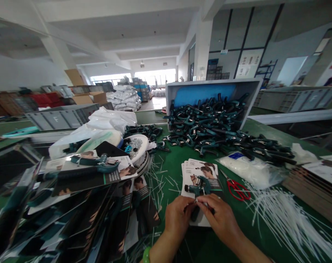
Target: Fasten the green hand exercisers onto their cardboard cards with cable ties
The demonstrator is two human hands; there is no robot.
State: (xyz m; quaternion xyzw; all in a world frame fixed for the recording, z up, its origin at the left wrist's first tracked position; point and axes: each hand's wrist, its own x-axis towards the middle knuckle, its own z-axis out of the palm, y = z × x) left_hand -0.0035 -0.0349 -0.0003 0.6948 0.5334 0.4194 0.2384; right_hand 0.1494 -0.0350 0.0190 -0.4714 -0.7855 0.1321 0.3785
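Both hands are bent in over the card stack (200,175), fingers closed in a pinch, not clenched into fists. Between them, the left hand (178,217) and right hand (220,219) grasp a thin white tie (196,200) at the lower part of a dark teal hand gripper (199,187). The gripper lies on the stack's top card, its head toward the far end and a short nose pointing left. Its long axis runs roughly toward the person, with the lower handle going in under the fingers and out of sight.

Just right of the stack lie red scissors (238,190), with a white bag (249,170) beyond them. Further right, loose ties (286,223) fan across the green mat (173,160). Well beyond the stack, a heap of grippers (209,126) spills from a grey bin (213,87). Left of the stack, finished card packs (73,204) lie piled.
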